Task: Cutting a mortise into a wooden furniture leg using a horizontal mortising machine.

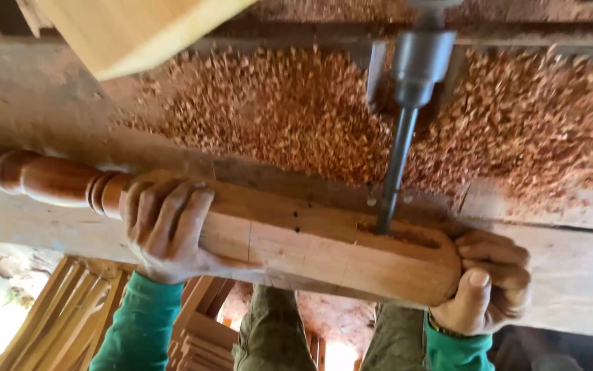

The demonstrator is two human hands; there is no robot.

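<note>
1. Under the grey steel drill bit (394, 180), the turned brown wooden leg (276, 233) lay across the dusty bench (571, 275), bit seated in its slot.
2. Left hand (162, 230) wrapped over the leg; right hand (489, 288) clenched round its end.
3. Judgement: steady, level feed needed; fingers kept off the slot; reddish shavings (276, 110) may hide drift.

One head-worn camera looks steeply down from close above a workbench (571, 275). It faces away from the wearer, whose knees show at the near bottom edge. The left hand (162, 230) and right hand (489, 282) fill the near middle; a drill bit (394, 172) descends from the far top edge.
</note>
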